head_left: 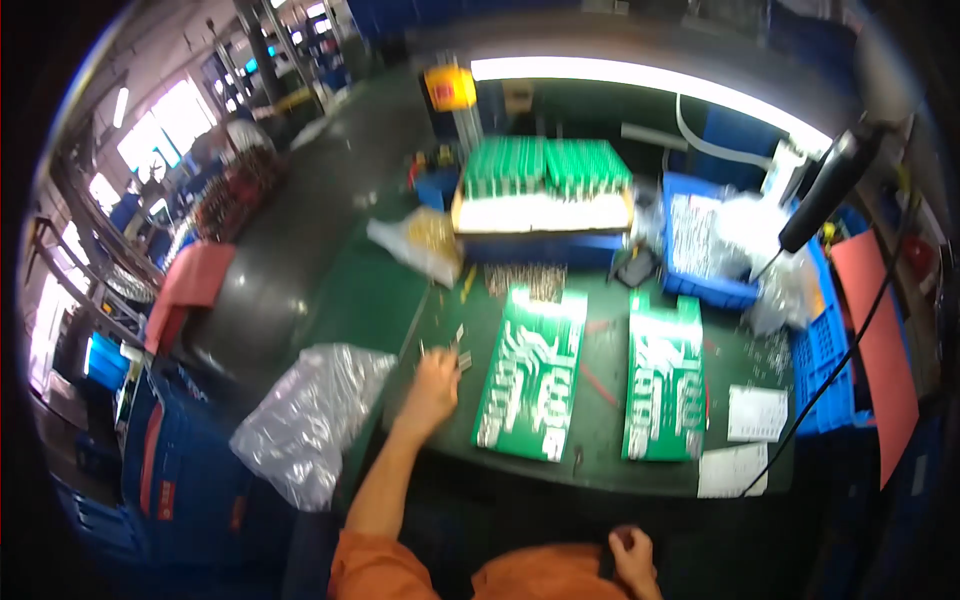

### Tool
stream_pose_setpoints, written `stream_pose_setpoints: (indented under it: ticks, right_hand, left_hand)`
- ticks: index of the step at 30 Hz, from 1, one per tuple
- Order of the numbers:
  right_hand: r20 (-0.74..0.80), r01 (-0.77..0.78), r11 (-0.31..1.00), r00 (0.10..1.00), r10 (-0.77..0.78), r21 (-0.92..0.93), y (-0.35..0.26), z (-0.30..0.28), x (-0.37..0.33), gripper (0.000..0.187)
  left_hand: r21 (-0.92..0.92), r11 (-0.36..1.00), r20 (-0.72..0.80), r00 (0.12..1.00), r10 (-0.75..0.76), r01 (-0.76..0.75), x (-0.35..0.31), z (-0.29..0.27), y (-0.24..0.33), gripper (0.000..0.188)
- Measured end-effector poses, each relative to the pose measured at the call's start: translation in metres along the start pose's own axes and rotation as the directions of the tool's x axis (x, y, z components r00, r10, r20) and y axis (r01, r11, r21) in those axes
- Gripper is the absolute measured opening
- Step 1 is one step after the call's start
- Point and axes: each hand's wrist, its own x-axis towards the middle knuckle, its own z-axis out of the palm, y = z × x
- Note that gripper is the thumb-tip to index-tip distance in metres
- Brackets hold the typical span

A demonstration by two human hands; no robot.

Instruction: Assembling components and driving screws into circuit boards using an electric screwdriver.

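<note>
My left hand rests on the green work mat, its fingers drawn together among small silvery pieces. Whatever sits between those fingertips is too small to name. Just right of it lies a green circuit board with silvery tracks, tilted slightly. Farther right, a second green circuit board lies almost straight. Low by my body, off the table's front edge, my right hand is curled with its thumb up. Something dark shows at its fingers, but I cannot make it out.
A clear plastic bag lies left. Behind the boards stands a box of upright green boards, beside a bag of yellowish parts. A blue bin, white papers and a hanging black-handled tool with its cable are right.
</note>
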Motion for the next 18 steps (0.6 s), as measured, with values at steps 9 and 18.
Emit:
stream_pose_setpoints:
  ticks: [9, 18]
  right_hand:
    - [0.169, 0.381, 0.854, 0.872, -0.459, 0.354, -0.176, -0.056, -0.008, 0.022]
    - [0.405, 0.501, 0.865, 0.783, -0.473, 0.041, -0.185, -0.028, 0.016, 0.017]
  left_hand:
    - [-0.304, 0.923, -0.052, 0.972, 0.231, -0.236, -0.039, -0.086, 0.125, 0.022]
    - [-0.783, 0.621, 0.129, 0.986, 0.101, 0.039, -0.124, -0.033, 0.200, 0.029]
